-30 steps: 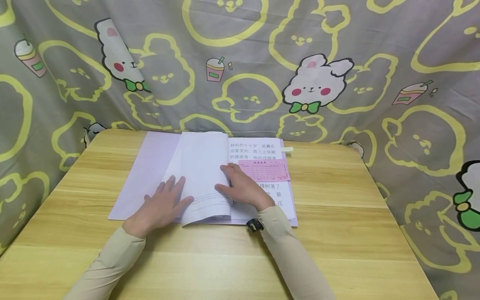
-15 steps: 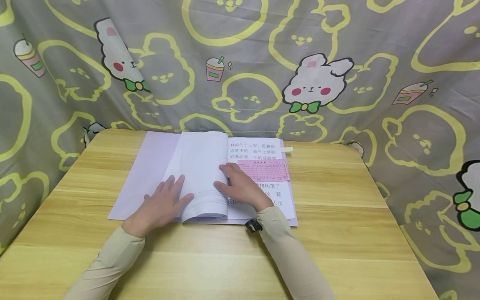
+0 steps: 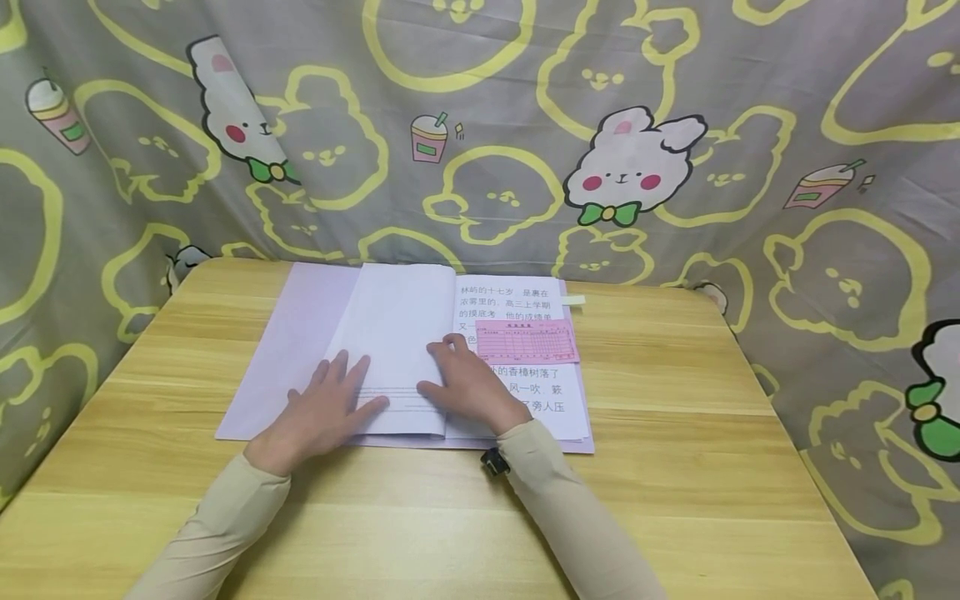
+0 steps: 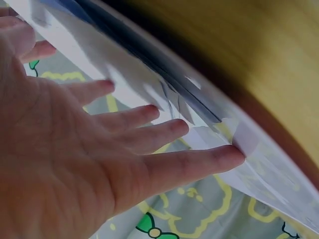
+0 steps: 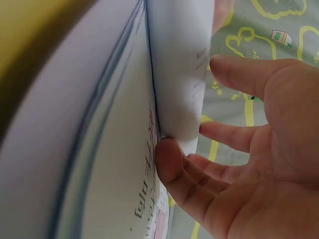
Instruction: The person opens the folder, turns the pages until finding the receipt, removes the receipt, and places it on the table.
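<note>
An open folder with a pale purple cover [image 3: 258, 392] lies on the table, holding white pages. Its turned white page [image 3: 405, 325] lies over the left side, with a few printed lines near the bottom. My left hand [image 3: 318, 408] rests on the left part of that page, fingers spread and straight. My right hand [image 3: 476, 383] touches the page near the fold, its fingers relaxed; in the right wrist view the fingertips [image 5: 169, 154] meet the paper by the spine. On the printed right page [image 3: 506, 300] lies a pink form slip [image 3: 525, 342], just beyond my right hand.
A pale tab [image 3: 573, 301] sticks out from the folder's right edge. The wooden table [image 3: 675, 467] extends around the folder. Behind it hangs a grey curtain [image 3: 495, 92] with cartoon animals. A small black device [image 3: 495, 461] sits at my right wrist.
The turned page, which bulged up at its lower edge, now lies flatter. My right hand has slid slightly left and toward me, uncovering more print. The left hand has stayed put.
</note>
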`<state>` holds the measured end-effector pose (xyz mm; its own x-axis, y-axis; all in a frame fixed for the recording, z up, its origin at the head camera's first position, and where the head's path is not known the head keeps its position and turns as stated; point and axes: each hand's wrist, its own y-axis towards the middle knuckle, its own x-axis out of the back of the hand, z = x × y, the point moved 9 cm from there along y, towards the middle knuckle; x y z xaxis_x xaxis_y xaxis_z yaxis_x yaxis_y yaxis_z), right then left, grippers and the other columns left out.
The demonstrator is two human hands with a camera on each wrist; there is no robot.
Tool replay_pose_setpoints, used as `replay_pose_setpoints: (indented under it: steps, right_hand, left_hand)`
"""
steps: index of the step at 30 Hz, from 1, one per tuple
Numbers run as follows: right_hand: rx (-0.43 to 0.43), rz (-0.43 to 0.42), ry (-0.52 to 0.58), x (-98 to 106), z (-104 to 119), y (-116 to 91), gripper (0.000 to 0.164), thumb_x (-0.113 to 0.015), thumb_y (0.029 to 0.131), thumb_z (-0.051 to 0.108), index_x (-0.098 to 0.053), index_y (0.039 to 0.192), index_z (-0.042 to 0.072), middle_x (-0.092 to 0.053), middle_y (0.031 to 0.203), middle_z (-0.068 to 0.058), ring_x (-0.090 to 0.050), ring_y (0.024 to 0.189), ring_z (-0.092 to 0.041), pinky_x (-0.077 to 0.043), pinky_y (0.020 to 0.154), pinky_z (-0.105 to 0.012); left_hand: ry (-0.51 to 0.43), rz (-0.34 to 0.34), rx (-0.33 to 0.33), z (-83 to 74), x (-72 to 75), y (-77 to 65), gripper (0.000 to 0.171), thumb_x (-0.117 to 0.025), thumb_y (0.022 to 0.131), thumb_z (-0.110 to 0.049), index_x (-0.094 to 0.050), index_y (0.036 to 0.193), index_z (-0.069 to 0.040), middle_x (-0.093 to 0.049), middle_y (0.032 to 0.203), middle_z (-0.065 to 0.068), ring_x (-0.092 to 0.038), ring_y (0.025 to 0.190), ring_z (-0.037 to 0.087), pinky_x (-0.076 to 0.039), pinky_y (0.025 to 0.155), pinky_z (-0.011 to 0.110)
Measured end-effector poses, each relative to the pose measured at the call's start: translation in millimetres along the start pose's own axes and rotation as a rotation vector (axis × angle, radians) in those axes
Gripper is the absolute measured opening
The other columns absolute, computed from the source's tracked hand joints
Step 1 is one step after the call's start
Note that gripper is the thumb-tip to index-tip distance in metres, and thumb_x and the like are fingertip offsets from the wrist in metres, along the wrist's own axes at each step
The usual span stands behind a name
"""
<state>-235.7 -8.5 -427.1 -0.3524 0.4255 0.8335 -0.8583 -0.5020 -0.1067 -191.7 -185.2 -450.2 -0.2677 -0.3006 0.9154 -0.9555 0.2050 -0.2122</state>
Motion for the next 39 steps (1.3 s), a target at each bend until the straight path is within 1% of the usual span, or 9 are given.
replay_pose_setpoints:
  steps: [5, 11, 13, 18, 20, 26, 31, 35, 39]
  right_hand:
    - [0.012, 0.015, -0.014, 6, -1, -2, 0.062, -0.064, 0.099, 0.039, -0.048, 0.151, 0.009, -0.044, 0.156, -0.014, -0.055, 0.134, -0.030, -0.046, 0.111, -0.045]
    - [-0.072, -0.006, 0.073, 21, -22, -4, 0.060, -0.065, 0.099, 0.040, -0.051, 0.150, 0.012, -0.049, 0.154, -0.011, -0.050, 0.140, -0.029, -0.041, 0.115, -0.046]
    - [-0.083, -0.030, 0.097, 30, -31, -4, 0.059, -0.064, 0.099, 0.039, -0.051, 0.149, 0.010, -0.055, 0.148, -0.013, -0.053, 0.136, -0.029, -0.042, 0.113, -0.047]
    - [-0.116, -0.093, 0.181, 54, -59, -8, 0.057, -0.065, 0.099, 0.036, -0.054, 0.146, 0.007, -0.063, 0.138, -0.014, -0.061, 0.125, -0.030, -0.047, 0.108, -0.048]
    - [-0.144, -0.111, 0.210, 62, -72, -11, 0.057, -0.065, 0.099, 0.037, -0.054, 0.147, 0.007, -0.061, 0.142, -0.014, -0.061, 0.127, -0.032, -0.046, 0.109, -0.050]
    - [-0.208, -0.179, 0.227, 89, -112, -24, 0.056, -0.060, 0.102, 0.036, -0.050, 0.147, 0.004, -0.060, 0.137, -0.019, -0.060, 0.123, -0.036, -0.048, 0.105, -0.054]
    - [-0.307, -0.263, 0.249, 108, -147, -41, 0.051, -0.056, 0.104, 0.030, -0.049, 0.148, 0.005, -0.060, 0.130, -0.019, -0.059, 0.121, -0.036, -0.049, 0.100, -0.052]
    - [-0.401, -0.308, 0.292, 116, -173, -54, 0.049, -0.055, 0.104, 0.028, -0.050, 0.148, 0.007, -0.059, 0.132, -0.019, -0.059, 0.120, -0.036, -0.054, 0.093, -0.047]
    - [-0.440, -0.313, 0.370, 116, -188, -60, 0.048, -0.055, 0.104, 0.024, -0.050, 0.147, 0.003, -0.058, 0.132, -0.022, -0.064, 0.111, -0.035, -0.057, 0.087, -0.042]
  left_hand:
    - [0.019, 0.017, -0.021, 0.1, -2.5, -1.3, 0.081, -0.051, 0.101, -0.057, -0.032, 0.159, -0.004, -0.017, 0.164, 0.034, -0.015, 0.147, 0.062, -0.018, 0.096, 0.091]
    - [0.024, 0.035, -0.019, 0.6, -4.3, -1.9, 0.078, -0.055, 0.101, -0.053, -0.034, 0.159, -0.005, -0.019, 0.164, 0.032, -0.015, 0.147, 0.061, -0.017, 0.098, 0.090]
    - [0.022, 0.035, -0.019, 0.4, -3.9, -2.2, 0.078, -0.055, 0.101, -0.053, -0.034, 0.159, -0.005, -0.019, 0.164, 0.032, -0.015, 0.148, 0.061, -0.017, 0.099, 0.090]
    - [0.020, 0.033, -0.022, 0.2, -3.0, -2.6, 0.077, -0.055, 0.101, -0.052, -0.034, 0.159, -0.005, -0.019, 0.164, 0.032, -0.015, 0.147, 0.061, -0.017, 0.098, 0.090]
    - [0.022, 0.032, -0.022, 0.5, -3.2, -2.5, 0.077, -0.054, 0.101, -0.052, -0.034, 0.159, -0.005, -0.019, 0.164, 0.032, -0.015, 0.147, 0.061, -0.017, 0.098, 0.090]
    - [0.030, 0.029, -0.024, 0.6, -4.2, -1.9, 0.077, -0.054, 0.101, -0.052, -0.034, 0.159, -0.005, -0.019, 0.164, 0.032, -0.016, 0.147, 0.062, -0.017, 0.098, 0.091]
    - [0.034, 0.025, -0.026, 0.3, -4.5, -1.6, 0.076, -0.054, 0.101, -0.051, -0.034, 0.159, -0.005, -0.019, 0.164, 0.032, -0.016, 0.147, 0.062, -0.017, 0.097, 0.091]
    - [0.036, 0.023, -0.024, 0.6, -5.0, -1.1, 0.076, -0.054, 0.101, -0.051, -0.034, 0.159, -0.005, -0.019, 0.164, 0.032, -0.016, 0.147, 0.062, -0.017, 0.097, 0.091]
    - [0.041, 0.023, -0.020, 0.6, -5.5, -0.8, 0.077, -0.055, 0.101, -0.051, -0.035, 0.158, -0.005, -0.020, 0.164, 0.032, -0.016, 0.147, 0.062, -0.017, 0.097, 0.091]
